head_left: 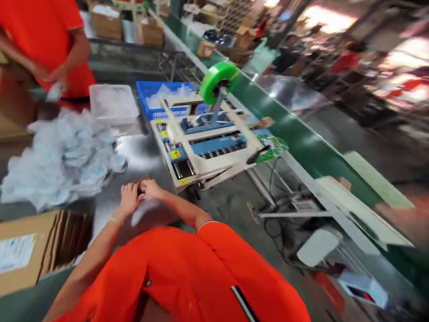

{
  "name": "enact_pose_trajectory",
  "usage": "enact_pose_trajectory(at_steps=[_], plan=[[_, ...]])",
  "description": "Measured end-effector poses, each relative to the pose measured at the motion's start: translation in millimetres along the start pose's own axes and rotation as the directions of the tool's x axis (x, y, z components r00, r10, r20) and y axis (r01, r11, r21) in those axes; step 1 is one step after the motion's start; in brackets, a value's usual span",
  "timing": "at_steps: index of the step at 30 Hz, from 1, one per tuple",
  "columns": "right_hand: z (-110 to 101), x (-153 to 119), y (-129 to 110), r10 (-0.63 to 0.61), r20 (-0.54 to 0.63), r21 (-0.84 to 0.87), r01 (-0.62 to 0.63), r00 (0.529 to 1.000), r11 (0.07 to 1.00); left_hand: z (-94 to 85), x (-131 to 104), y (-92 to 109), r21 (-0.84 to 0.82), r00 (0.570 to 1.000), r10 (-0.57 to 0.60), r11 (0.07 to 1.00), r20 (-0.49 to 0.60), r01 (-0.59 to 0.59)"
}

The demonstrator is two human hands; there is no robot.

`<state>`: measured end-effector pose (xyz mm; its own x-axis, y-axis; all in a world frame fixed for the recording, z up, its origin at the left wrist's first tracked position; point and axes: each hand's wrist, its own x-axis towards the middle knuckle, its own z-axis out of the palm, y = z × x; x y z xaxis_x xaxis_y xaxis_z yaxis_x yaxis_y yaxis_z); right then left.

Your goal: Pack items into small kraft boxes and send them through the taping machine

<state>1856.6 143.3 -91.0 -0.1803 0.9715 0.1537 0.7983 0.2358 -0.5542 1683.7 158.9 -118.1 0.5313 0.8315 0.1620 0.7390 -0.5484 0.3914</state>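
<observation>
Left hand (129, 200) and right hand (152, 188) meet, fingers curled; grip blurred, can't tell what's held. Bagged pile (75, 156) at 10 o'clock on tabletop (139, 154), presumably for quick reach.

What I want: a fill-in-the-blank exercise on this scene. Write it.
The roll topping the machine is coloured ____.
The basket behind it is coloured ____.
In the picture, the bagged heap lies ____ of the machine.
The left hand is nearer that heap than the ____ hand.
Missing words: green; blue; left; right.
</observation>
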Motion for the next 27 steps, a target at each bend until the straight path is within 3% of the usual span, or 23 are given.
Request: enact_pose_trajectory(at_steps=[2, 5, 8, 9, 11, 13, 16, 20, 21, 23, 25, 27], plan=[[-1.8, -4.2, 6.4, 0.019, 0.142, -0.052, -0.012, 0.990, 0.999, -4.5, 0.5, -0.5, -0.095, 0.999, -0.052, 0.994, 0.001, 0.052], [-12.2, -11.7, 24.7, -0.133, 0.297, -0.065, 0.159, 0.946, 0.985, -7.4, -4.7, -14.9, -0.316, 0.995, -0.092, 0.945, -0.021, 0.081], [-15.1, -23.5, 37.6, -0.195, 0.367, -0.067, 0.235, 0.909, 0.970, -9.8, -18.2, -38.5, -0.560, 0.946, -0.284, 0.814, -0.154, 0.153], [-13.7, -26.7, 39.5, -0.190, 0.362, -0.074, 0.232, 0.913, 0.970, -9.9, -21.5, -46.4, -0.637, 0.925, -0.349, 0.750, -0.153, 0.178], [-9.3, -29.3, 40.6, -0.169, 0.348, -0.089, 0.212, 0.922, 0.973, -6.7, -22.2, -58.1, -0.774, 0.921, -0.390, 0.588, -0.017, 0.235], [-5.6, -25.8, 39.7, -0.140, 0.361, -0.100, 0.188, 0.922, 0.977, 1.6, -14.1, -60.9, -0.854, 0.932, -0.317, 0.421, 0.177, 0.306], [-4.0, -11.3, 37.0, -0.062, 0.369, -0.157, 0.128, 0.927, 0.979, 17.1, 5.3, -54.9, -0.887, 0.919, -0.303, 0.306, 0.254, 0.346], [-4.2, 10.2, 37.5, 0.060, 0.089, -0.292, -0.031, 0.994, 0.956, 16.5, 15.4, -60.5, -0.888, 0.918, -0.294, 0.297, 0.266, 0.352], [-3.7, 12.5, 39.7, 0.034, 0.067, -0.293, -0.013, 0.997, 0.956, 11.7, 13.9, -64.4, -0.890, 0.919, -0.299, 0.297, 0.258, 0.346], [-0.9, 11.1, 46.6, -0.051, 0.141, -0.258, 0.087, 0.989, 0.962, 0.8, 8.8, -68.5, -0.882, 0.926, -0.325, 0.359, 0.189, 0.306], [5.0, 2.9, 55.2, -0.101, 0.224, -0.212, 0.150, 0.969, 0.966, -7.0, 3.7, -62.0, -0.789, 0.948, -0.306, 0.561, 0.084, 0.251], [13.5, -7.7, 62.9, -0.093, 0.225, -0.197, 0.139, 0.970, 0.970, -8.1, -0.7, -44.8, -0.547, 0.976, -0.212, 0.812, 0.046, 0.202]])
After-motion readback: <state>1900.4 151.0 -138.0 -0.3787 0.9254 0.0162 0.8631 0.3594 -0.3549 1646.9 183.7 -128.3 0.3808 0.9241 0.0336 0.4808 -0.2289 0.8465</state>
